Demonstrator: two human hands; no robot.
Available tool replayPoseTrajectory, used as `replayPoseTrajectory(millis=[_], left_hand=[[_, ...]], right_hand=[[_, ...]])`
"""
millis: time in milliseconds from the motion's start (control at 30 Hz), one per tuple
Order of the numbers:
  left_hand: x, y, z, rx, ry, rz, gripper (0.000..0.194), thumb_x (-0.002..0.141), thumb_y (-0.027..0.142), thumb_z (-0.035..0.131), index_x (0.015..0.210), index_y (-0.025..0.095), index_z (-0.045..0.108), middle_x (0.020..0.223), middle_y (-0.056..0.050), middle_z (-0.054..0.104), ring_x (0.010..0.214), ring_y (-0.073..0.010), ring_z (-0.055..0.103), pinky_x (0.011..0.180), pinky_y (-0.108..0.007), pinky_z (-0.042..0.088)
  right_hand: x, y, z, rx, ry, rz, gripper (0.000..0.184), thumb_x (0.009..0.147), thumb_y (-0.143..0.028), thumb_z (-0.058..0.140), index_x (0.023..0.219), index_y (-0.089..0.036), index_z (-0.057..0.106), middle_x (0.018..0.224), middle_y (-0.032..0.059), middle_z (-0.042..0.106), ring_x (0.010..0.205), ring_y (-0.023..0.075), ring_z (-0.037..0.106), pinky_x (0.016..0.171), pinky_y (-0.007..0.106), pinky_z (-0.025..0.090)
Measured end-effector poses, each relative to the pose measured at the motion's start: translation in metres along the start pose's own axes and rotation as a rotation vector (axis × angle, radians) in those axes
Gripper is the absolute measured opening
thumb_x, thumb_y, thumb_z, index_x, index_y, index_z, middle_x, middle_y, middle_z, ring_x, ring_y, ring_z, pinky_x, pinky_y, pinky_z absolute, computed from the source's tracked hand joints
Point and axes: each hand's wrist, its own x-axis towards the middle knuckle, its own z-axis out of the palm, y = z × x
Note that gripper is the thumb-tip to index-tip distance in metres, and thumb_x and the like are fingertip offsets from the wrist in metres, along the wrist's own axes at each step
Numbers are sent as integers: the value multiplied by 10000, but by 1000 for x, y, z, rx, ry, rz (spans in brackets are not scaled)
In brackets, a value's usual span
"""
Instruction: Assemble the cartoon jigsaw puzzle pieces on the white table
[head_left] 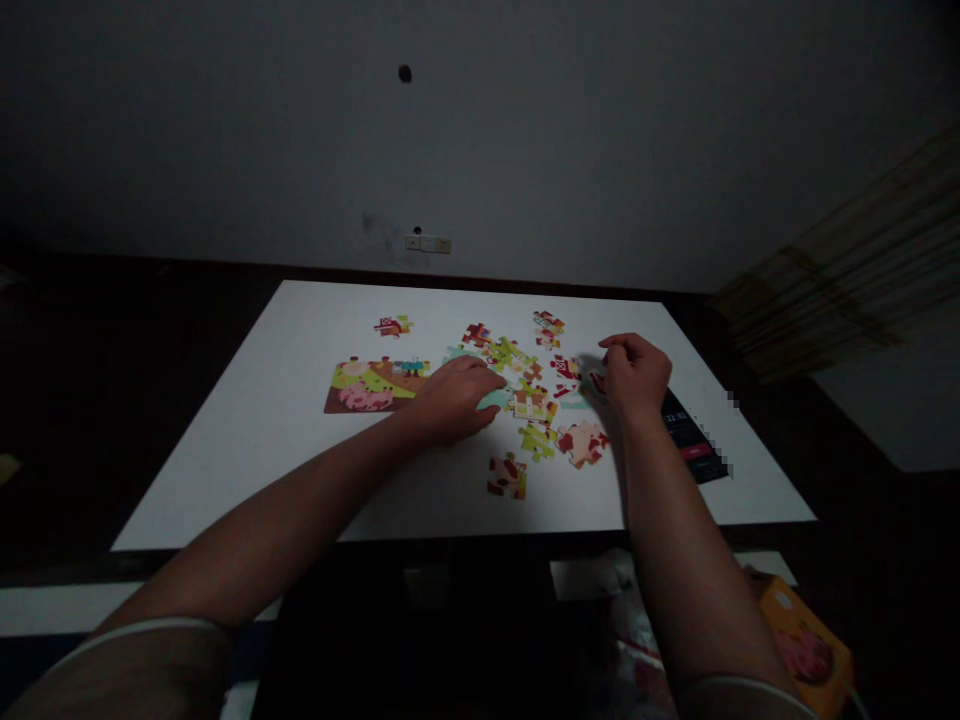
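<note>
Colourful jigsaw pieces lie on a white table. A joined section with green, pink and brown sits at the left. My left hand rests palm down beside it, fingers curled on a pale teal piece. My right hand is closed in a pinch on a small red and white piece. Between my hands lies a cluster of loose pieces. More loose pieces lie nearer to me.
A dark phone with a pink patch lies at the table's right, beside my right wrist. A single piece lies at the far left. An orange puzzle box sits below the table's front edge. The wall behind has a socket.
</note>
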Motion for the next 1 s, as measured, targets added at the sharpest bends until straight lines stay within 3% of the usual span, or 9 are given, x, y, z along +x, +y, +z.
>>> replayPoseTrajectory(millis=[100, 267, 400, 533, 667, 800, 900, 1000], left_hand=[[0, -2, 0, -10, -6, 22, 294, 1006, 277, 685, 1297, 291, 722, 1295, -69, 791, 1238, -280, 632, 1133, -484, 534], [0, -5, -3, -1, 28, 73, 322, 1010, 255, 666, 1318, 189, 734, 1296, -108, 775, 1265, -283, 636, 1184, -458, 489], [1, -5, -5, 12, 30, 77, 314, 1045, 200, 598, 1321, 204, 748, 1208, -95, 779, 1225, -280, 643, 1154, -455, 502], [1, -4, -5, 28, -11, 83, 308, 1076, 202, 553, 1315, 200, 747, 1262, -94, 785, 1238, -266, 658, 1170, -441, 500], [-1, -2, -6, 15, 7, 51, 394, 1037, 322, 679, 1406, 184, 709, 1369, -117, 766, 1303, -293, 637, 1187, -463, 500], [-2, 0, -7, -11, -56, 8, 412, 995, 336, 751, 1389, 217, 729, 1315, -108, 789, 1249, -295, 650, 1121, -459, 540], [0, -2, -4, -48, -86, 12, 390, 1007, 300, 741, 1376, 174, 739, 1310, -121, 793, 1233, -290, 671, 1119, -447, 541], [1, -5, -2, -100, -64, 45, 378, 1008, 258, 741, 1370, 151, 737, 1319, -129, 783, 1252, -286, 678, 1135, -430, 533]], right_hand=[[0, 0, 0, -9, -2, -1, 272, 883, -307, 531, 889, -291, 803, 791, 76, 760, 753, 320, 732, 712, 448, 520], [0, 1, 1, 15, 4, -14, 261, 874, -312, 543, 884, -295, 803, 786, 74, 763, 738, 316, 725, 691, 444, 510], [0, 0, 1, 12, -5, 4, 255, 869, -323, 546, 888, -299, 800, 786, 72, 770, 732, 308, 717, 662, 430, 504], [0, 0, 1, -6, -10, 25, 252, 863, -338, 550, 893, -302, 797, 779, 67, 768, 740, 310, 717, 650, 424, 512], [0, 0, 2, 5, -1, 4, 258, 861, -335, 541, 888, -298, 795, 757, 55, 755, 732, 301, 720, 672, 416, 521], [-1, 0, 0, 3, -16, 15, 264, 865, -346, 550, 918, -282, 801, 765, 49, 755, 706, 286, 701, 652, 397, 512], [-1, -2, 0, 3, -67, 25, 251, 879, -346, 570, 949, -283, 802, 794, 46, 761, 728, 284, 703, 651, 390, 516], [-4, -7, -1, -2, -209, -56, 173, 910, -350, 621, 921, -312, 789, 835, 48, 765, 810, 295, 719, 734, 427, 554]])
